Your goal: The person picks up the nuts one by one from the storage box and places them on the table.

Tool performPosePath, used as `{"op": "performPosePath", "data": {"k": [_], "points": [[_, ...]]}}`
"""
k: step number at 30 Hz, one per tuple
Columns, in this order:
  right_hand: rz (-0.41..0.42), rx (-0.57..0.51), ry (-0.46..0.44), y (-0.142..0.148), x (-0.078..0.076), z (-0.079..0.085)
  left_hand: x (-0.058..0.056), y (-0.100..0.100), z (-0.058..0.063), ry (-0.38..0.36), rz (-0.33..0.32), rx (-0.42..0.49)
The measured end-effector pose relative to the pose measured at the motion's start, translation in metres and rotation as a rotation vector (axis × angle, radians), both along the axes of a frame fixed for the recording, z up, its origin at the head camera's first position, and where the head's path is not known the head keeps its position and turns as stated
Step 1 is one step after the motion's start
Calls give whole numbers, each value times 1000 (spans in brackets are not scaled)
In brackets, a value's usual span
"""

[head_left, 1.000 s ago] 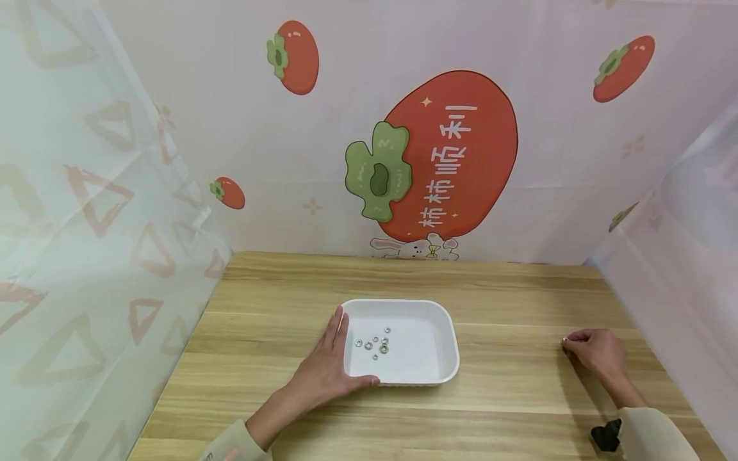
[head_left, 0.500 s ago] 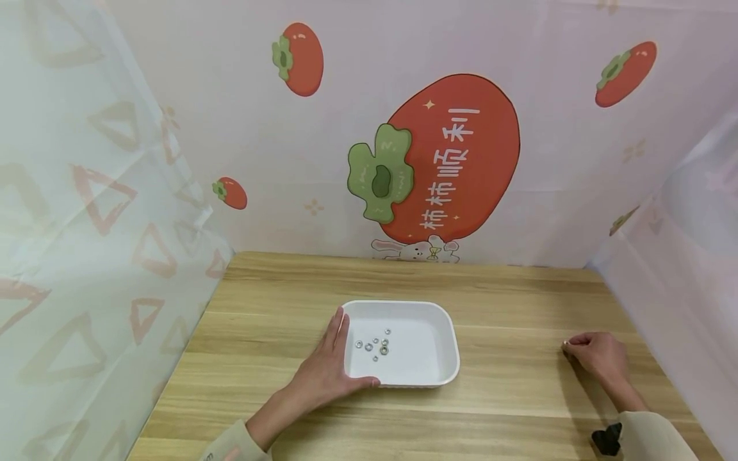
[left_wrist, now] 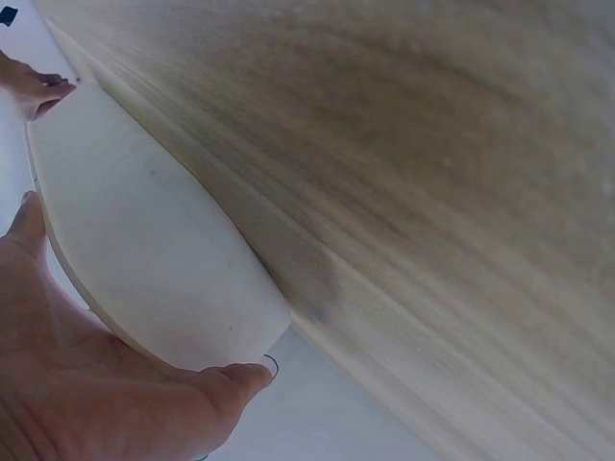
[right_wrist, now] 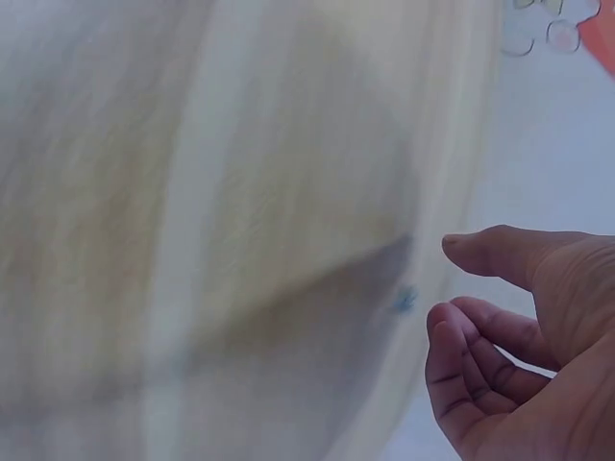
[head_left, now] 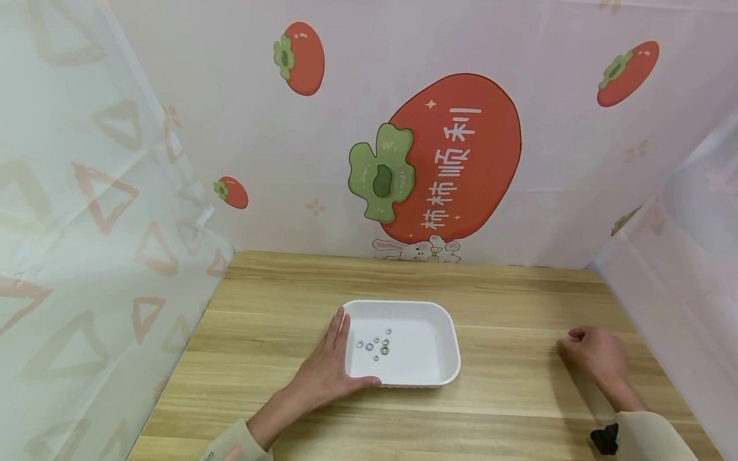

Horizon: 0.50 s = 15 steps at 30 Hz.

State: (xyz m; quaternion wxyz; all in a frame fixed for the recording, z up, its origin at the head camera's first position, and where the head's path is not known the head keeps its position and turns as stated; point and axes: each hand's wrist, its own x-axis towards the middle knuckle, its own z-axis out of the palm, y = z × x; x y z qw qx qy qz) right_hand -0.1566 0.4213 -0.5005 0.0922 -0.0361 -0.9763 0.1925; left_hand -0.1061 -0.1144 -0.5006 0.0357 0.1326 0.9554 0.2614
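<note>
A white rectangular tray (head_left: pixel 423 355) stands on the wooden table, with several small metal nuts (head_left: pixel 384 350) lying loose in its left half. My left hand (head_left: pixel 324 372) grips the tray's near left corner, fingers along the left rim and thumb on the near rim. In the left wrist view, the tray wall (left_wrist: pixel 159 221) runs away from that palm. Far to the right, my right hand (head_left: pixel 596 358) is low over the table. Its thumb and index finger stand apart in the right wrist view, and a small blurred bluish thing (right_wrist: pixel 405 300) lies just beyond the fingertips.
Wood-grain tabletop (head_left: pixel 501 397) stretches between the tray and my right hand. A printed cloth wall (head_left: pixel 323 243) rises at the table's back edge, with cloth on both sides too. A black object (head_left: pixel 605 439) sits at the right sleeve cuff.
The right hand has shifted slightly left, and its thumb and index finger no longer pinch the small bright thing seen at their tips earlier. Left hand, tray and nuts have stayed put.
</note>
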Motion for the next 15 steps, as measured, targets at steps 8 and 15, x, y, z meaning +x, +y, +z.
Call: {"op": "performPosePath", "data": {"k": [8, 15], "points": [[84, -28, 49, -38, -1, 17, 0, 0, -2, 2, 3, -4], [154, -22, 139, -70, -6, 32, 1, 0, -1, 6, 4, -12]]}}
